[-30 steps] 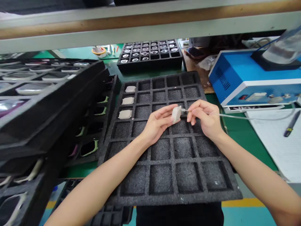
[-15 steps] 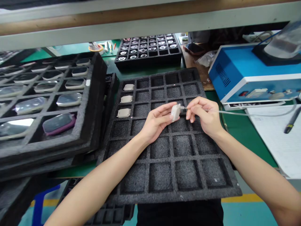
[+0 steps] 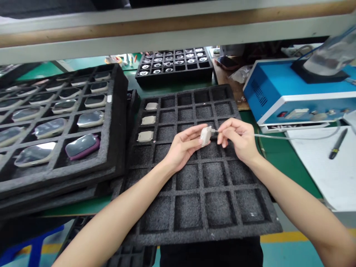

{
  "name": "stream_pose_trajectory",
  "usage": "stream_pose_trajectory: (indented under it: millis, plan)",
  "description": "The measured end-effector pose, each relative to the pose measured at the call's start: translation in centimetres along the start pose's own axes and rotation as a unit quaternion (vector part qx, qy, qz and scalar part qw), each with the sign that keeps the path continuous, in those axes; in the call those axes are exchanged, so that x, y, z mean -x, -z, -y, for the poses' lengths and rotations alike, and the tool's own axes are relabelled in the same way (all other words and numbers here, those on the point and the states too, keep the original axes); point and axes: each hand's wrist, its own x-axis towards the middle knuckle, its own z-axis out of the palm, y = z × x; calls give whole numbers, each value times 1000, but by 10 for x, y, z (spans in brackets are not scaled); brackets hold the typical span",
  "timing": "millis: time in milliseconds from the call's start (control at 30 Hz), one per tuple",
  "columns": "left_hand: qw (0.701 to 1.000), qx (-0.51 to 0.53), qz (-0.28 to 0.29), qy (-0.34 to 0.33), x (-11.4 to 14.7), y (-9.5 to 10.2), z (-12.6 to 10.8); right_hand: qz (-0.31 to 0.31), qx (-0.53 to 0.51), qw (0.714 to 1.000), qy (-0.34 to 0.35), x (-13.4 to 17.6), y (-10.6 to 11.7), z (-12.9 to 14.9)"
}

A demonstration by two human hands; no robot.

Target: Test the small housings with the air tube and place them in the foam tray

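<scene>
A small beige watch case (image 3: 205, 136) is pinched between the thumb and fingers of my left hand (image 3: 184, 145), held on edge above the foam tray. My right hand (image 3: 238, 138) is closed on the end of a thin clear tube (image 3: 280, 138), whose tip meets the right side of the case. The tube runs right toward a blue machine. Below both hands lies the black foam tray (image 3: 189, 236) with square pockets. Three similar beige cases (image 3: 145, 136) sit in its left column.
Left, stacked foam trays (image 3: 116, 122) hold several glass-faced pieces, one purple (image 3: 83, 146). Behind stands another tray (image 3: 175, 75) of round metal parts. On the right are the blue machine (image 3: 300, 89), white paper (image 3: 314, 163) and a black pen (image 3: 338, 144). A shelf beam (image 3: 178, 29) crosses overhead.
The view has shifted slightly. Both hands keep the case and tube together, with the tube tip still at the case's right side.
</scene>
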Motion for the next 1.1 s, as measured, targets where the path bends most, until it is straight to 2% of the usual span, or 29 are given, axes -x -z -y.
stream_pose_trajectory:
  millis: [233,533,1100]
  plan:
    - [999,-21,-33,16,0,0,-2,2,-26,999,-39,-3,-2,4]
    - [998,-28,-46,22,1,-3,-5,10,-50,997,-56,-4,-2,2]
    - [999,-15,-36,24,0,1,-3,15,-67,996,-51,-4,-2,0]
